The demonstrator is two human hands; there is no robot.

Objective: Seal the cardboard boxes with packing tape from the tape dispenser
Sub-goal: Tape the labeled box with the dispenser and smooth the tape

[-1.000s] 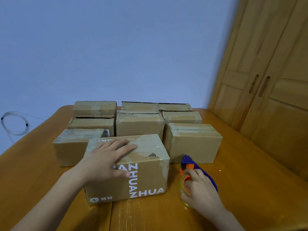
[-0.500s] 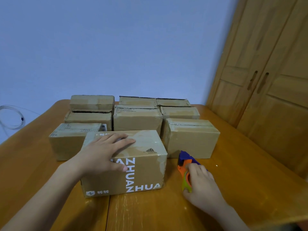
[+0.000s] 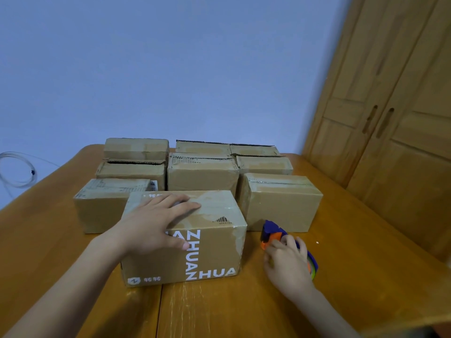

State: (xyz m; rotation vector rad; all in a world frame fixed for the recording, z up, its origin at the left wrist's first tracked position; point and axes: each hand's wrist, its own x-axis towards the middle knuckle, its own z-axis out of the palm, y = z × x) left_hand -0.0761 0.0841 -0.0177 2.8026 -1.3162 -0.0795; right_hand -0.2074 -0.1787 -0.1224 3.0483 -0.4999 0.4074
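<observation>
So compared to a moment ago, the right hand (image 3: 288,263) has settled further over the tape dispenser (image 3: 275,234), fingers curled around its roll end, and the dispenser now lies lower on the counter (image 3: 366,276), no longer tipped up. My guess is it's about to be picked up, so taping hasn't started on this box yet. The left hand (image 3: 156,225) hasn't moved: flat on top of the front box (image 3: 212,254), fingers straight, thumb down the front face, just pinning it. That box sits nearest, long axis running left-right, white lettering facing the camera. The dispenser is just right of it, touching the counter, long axis going front-to-back-ish, purple nose pointing away toward the right-hand box (image 3: 280,203).
</observation>
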